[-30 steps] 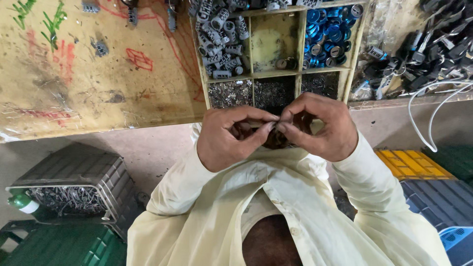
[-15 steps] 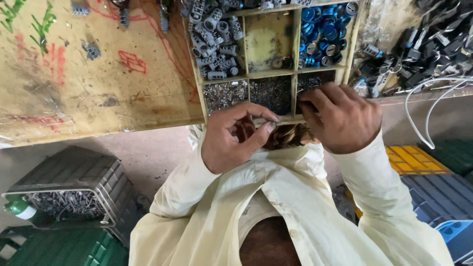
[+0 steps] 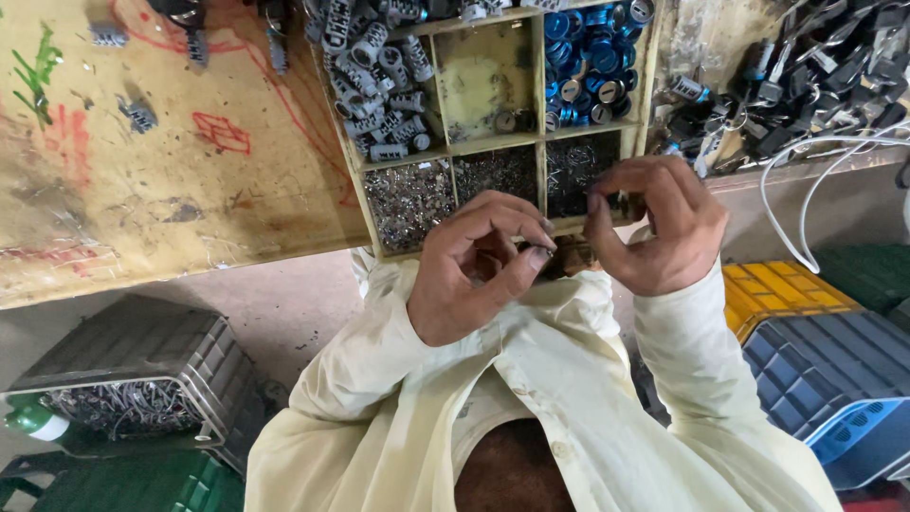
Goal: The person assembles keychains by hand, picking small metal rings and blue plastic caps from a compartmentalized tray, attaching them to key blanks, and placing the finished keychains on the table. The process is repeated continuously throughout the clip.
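Note:
My left hand (image 3: 469,275) is held in front of my chest, thumb and forefinger pinched on a small brownish metal part (image 3: 572,254). My right hand (image 3: 659,228) is apart from it, up and to the right. Its curled fingertips hover at the lower right compartment of a wooden divided tray (image 3: 540,104), which is filled with tiny dark parts (image 3: 573,171). Whether those fingers hold anything is hidden. Cream sleeves cover both arms.
Other tray compartments hold silver cylinders (image 3: 374,71), blue rings (image 3: 592,57) and small silver bits (image 3: 408,199). A paint-marked wooden board (image 3: 171,171) lies left. Dark parts and a white cable (image 3: 806,152) sit right. Grey (image 3: 142,360), yellow (image 3: 777,289) and blue crates stand below.
Both hands were together on the small part. The right hand has let go and moved up and right to the tray's lower right compartment, while the left hand stayed on the part.

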